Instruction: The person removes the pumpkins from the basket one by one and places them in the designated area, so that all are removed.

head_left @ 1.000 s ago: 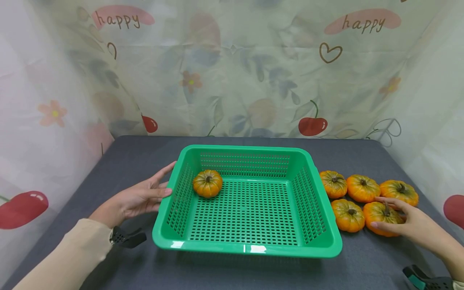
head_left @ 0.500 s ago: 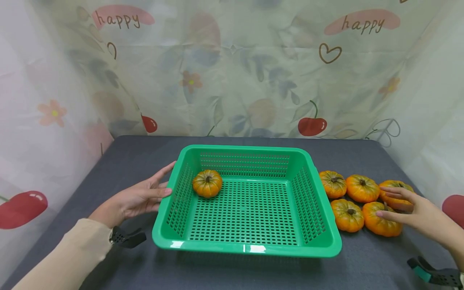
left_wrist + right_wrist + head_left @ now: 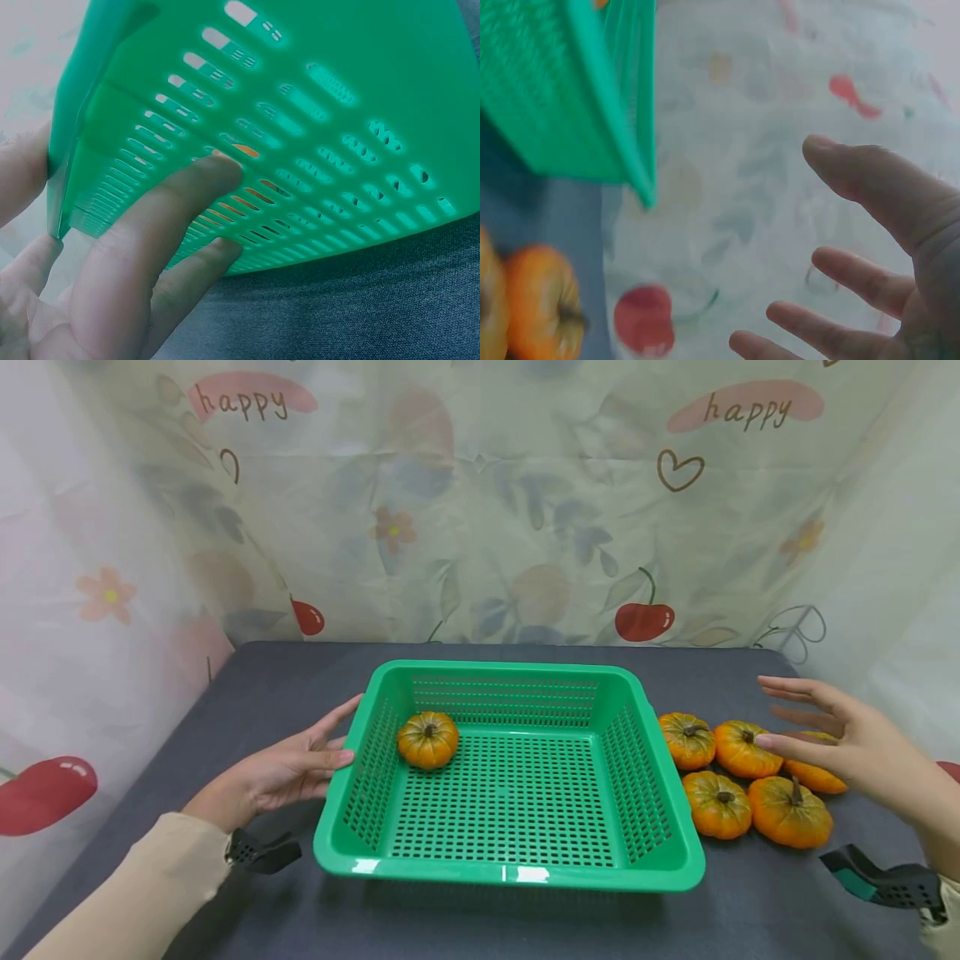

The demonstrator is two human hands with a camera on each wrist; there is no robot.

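My left hand [image 3: 281, 772] grips the left rim of a green plastic basket [image 3: 442, 872], its thumb over the edge. In the left wrist view, its fingers [image 3: 124, 255] press the basket's slotted outer wall. A small orange pumpkin [image 3: 427, 741] sits inside, near the left wall. My right hand [image 3: 855, 735] is raised over the right end of a group of pumpkins, fingers spread and holding nothing. It partly hides the rear right pumpkin [image 3: 817, 777]. In front of that one stands another pumpkin [image 3: 791, 814] with an upright stem.
Close to the basket's right side lie more pumpkins: a rear left one [image 3: 686, 741], a rear middle one [image 3: 747, 749] and a front left one [image 3: 717, 804]. A dark grey cloth covers the table [image 3: 300, 672]. Patterned curtains [image 3: 480, 527] enclose the back and sides.
My right hand was touching the front right pumpkin; it has come away from it and risen up and back, with nothing in it. The left hand and basket stay in place.
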